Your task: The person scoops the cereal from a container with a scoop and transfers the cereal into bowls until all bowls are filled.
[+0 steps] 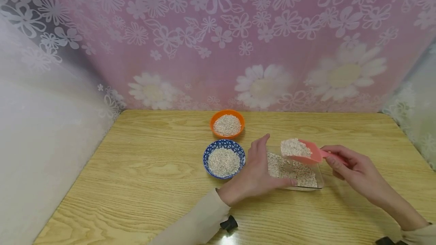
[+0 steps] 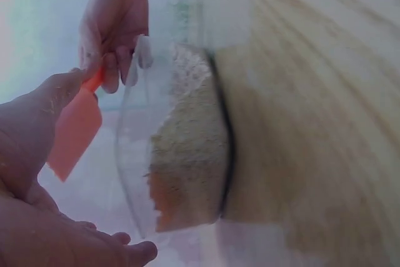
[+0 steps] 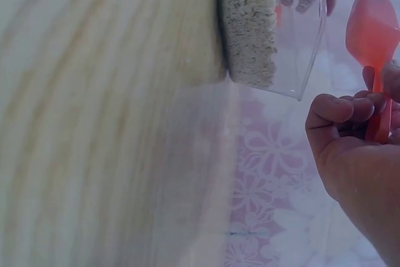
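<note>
My right hand (image 1: 355,169) grips the handle of a pink scoop (image 1: 315,152), which is heaped with pale oat-like flakes (image 1: 293,148). The scoop is above a clear rectangular container (image 1: 320,184) that holds more of these flakes. At the container's left end is my left hand (image 1: 253,171), with fingers extended and the thumb along the near rim. In the right wrist view, curled fingers (image 3: 337,109) wrap the scoop's handle. The left wrist view shows the flake layer through the container's clear wall (image 2: 128,167).
A blue-and-white patterned bowl (image 1: 207,150) of flakes stands just left of my left hand. Behind it is an orange bowl (image 1: 212,118), also with flakes. All stand on a wood-grain table (image 1: 136,184). A pink flowered curtain (image 1: 204,48) hangs along its back edge.
</note>
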The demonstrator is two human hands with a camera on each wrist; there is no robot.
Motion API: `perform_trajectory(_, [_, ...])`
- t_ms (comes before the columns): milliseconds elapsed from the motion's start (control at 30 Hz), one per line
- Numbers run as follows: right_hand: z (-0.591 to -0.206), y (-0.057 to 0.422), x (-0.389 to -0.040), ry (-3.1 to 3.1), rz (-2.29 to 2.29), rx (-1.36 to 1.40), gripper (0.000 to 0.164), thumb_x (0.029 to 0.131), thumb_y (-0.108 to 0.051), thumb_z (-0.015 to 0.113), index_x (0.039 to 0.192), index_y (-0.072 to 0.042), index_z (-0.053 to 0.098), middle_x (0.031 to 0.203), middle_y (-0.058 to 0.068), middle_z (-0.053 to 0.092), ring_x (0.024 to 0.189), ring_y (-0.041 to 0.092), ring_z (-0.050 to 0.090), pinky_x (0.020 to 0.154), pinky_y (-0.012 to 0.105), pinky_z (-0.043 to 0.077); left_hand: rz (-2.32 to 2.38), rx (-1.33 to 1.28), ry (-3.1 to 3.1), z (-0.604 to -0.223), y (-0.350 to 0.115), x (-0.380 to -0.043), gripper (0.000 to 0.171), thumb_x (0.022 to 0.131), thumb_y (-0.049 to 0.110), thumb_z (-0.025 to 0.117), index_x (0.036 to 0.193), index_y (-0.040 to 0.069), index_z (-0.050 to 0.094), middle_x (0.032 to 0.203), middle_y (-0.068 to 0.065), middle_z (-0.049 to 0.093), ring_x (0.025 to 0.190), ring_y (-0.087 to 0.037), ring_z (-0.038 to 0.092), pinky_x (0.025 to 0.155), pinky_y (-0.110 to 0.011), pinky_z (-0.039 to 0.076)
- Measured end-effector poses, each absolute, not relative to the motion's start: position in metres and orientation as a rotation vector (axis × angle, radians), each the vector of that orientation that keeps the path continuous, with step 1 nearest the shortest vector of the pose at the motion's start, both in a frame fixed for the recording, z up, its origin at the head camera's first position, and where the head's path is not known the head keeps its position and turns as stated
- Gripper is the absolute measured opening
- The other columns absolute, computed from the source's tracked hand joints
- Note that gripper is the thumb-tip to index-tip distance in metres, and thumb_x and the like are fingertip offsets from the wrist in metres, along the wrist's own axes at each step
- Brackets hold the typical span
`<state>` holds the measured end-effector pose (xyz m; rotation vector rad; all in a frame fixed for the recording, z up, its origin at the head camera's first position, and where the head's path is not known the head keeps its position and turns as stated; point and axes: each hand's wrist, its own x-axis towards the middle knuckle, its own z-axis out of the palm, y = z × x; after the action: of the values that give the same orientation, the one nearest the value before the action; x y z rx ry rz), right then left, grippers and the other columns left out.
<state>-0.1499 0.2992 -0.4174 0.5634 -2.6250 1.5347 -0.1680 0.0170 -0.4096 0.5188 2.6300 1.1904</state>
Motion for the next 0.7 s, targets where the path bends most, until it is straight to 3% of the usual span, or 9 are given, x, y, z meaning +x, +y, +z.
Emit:
perform_trajectory(267, [-0.412,0.287,-0.154,-2.613,1.495,0.554,0.027,0.105,-0.002,0.052,0.131,-0.004,0.061,0.064,-0.001,0.045,0.054,0.018,0.040,0.045,0.032,0.033,1.335,0.597,2.545,-0.396,-0.016,-0.172,0.109,0.082,0.060,0.079,0.163,0.040,0.009,0.169,0.004,0.019,0.155,-0.023,0.028,0.118,-0.057,0.038])
perform_trajectory(467, [-0.405,0.273,-0.158,-2.619,1.476,0.555,0.025,0.105,-0.004,0.055,0.129,-0.005,0.063,0.067,-0.002,0.045,0.054,0.017,0.040,0.045,0.031,0.035,1.389,0.652,2.478,-0.397,-0.049,-0.178,0.097,0.086,0.054,0.078,0.161,0.042,0.018,0.166,0.008,0.026,0.150,-0.027,0.036,0.119,-0.052,0.038])
perform_trajectory(700, [-0.402,0.256,-0.164,-2.580,1.488,0.615,0.025,0.103,-0.003,0.057,0.127,-0.007,0.065,0.065,-0.004,0.044,0.054,0.015,0.040,0.046,0.031,0.034,1.535,0.691,2.408,-0.401,-0.084,-0.182,0.089,0.088,0.036,0.082,0.160,0.028,0.029,0.160,0.009,0.039,0.151,-0.015,0.036,0.124,-0.037,0.034])
